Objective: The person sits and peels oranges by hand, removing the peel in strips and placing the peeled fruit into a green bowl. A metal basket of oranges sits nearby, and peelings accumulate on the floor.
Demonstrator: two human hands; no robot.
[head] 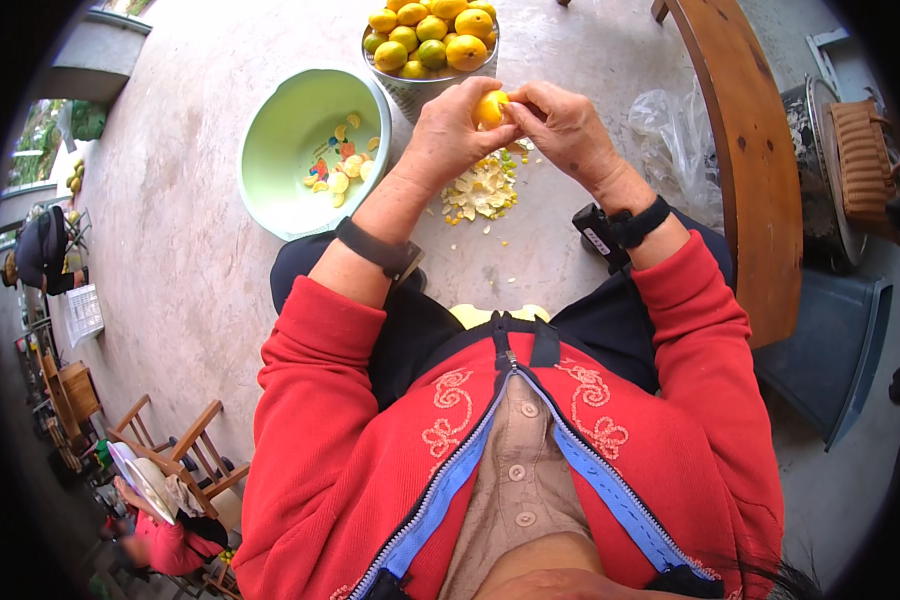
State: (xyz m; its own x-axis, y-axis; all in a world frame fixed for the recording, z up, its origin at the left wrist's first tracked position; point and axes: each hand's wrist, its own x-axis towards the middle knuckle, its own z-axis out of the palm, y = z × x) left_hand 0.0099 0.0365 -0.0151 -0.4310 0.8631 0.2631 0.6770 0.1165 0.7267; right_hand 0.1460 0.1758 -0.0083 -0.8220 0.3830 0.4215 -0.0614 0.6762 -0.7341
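My left hand [457, 120] grips a yellow-orange citrus fruit [490, 109] just in front of the basket. On the fruit's right side, the thumb and fingers of my right hand [559, 124] pinch at its peel. Below both hands, a heap of peel pieces [480, 187] lies on the concrete floor, with small scraps around it. To the left stands a pale green plastic basin [270, 150] with several peeled fruits and loose segments [341, 176] in it. A metal basket [412, 90] at the top is heaped with unpeeled citrus fruits [431, 37].
A wooden bench [757, 150] runs along the right, beside a clear plastic bag [675, 135]. Further right are a grey-blue plastic stool [825, 345] and a woven brown bag [862, 161]. At far left, one person [41, 247] bends near a white crate [84, 311]; another person [172, 536] sits lower down.
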